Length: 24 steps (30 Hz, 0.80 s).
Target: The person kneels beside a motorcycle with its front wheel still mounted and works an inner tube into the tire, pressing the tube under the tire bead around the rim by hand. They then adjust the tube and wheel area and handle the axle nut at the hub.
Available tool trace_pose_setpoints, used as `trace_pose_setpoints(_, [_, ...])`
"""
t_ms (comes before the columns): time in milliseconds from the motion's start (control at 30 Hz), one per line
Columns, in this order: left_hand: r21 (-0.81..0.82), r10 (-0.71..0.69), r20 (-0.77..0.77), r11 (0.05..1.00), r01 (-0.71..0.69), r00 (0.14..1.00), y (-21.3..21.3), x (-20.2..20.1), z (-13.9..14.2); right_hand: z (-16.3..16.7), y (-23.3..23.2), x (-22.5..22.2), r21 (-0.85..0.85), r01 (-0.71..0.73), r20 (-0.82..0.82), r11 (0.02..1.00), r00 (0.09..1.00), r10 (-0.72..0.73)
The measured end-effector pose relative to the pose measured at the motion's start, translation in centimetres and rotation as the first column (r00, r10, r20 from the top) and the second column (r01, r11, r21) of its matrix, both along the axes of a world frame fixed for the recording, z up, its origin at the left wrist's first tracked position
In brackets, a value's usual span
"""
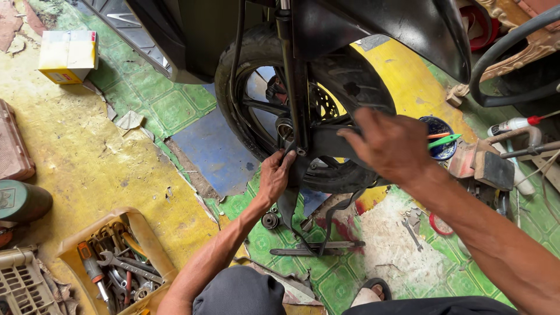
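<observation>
Black front wheel (344, 87) stood upright; left hand (274, 178) fingers curled on fork leg (294, 87), right hand (391, 143) fingers spread over tyre.

Matt black rubber on the tyre (356, 81); glossy black plastic on the mudguard (408, 29). Bare, dull metal on the spanners (125, 265); worn, flaking paint across the floor (87, 157).

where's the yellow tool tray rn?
Head view, lower left: the yellow tool tray sits on the floor beside the person's left forearm, left of the left hand at the motorcycle wheel.
</observation>
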<state>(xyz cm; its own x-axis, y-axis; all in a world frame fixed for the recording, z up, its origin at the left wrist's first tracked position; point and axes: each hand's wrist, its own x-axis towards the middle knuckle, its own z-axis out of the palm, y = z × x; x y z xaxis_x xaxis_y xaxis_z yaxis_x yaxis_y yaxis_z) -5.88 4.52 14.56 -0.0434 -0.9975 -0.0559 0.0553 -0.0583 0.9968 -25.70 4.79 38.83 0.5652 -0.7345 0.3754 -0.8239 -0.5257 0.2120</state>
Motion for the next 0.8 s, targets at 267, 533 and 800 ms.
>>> trace_pose_setpoints(267, [-0.024,0.149,-0.026,0.988,-0.15,0.988,0.0,-0.5,0.2,-3.6,0.7,-7.5,0.162,-0.013,0.452,0.987,0.89,-0.063])
trace_pose_setpoints(533, [-0.025,0.151,0.045,0.988,-0.15,0.988,-0.6,0.1,0.9,-4.9,1.7,-8.8,0.21,-0.034,0.386,0.977,0.921,-0.05])
trace_pose_setpoints(800, [-0.107,0.179,0.17,0.981,-0.163,0.969,0.5,-0.1,1.3,1.1,-4.2,-6.2,-0.25,-0.374,0.066,0.893,0.914,0.401])
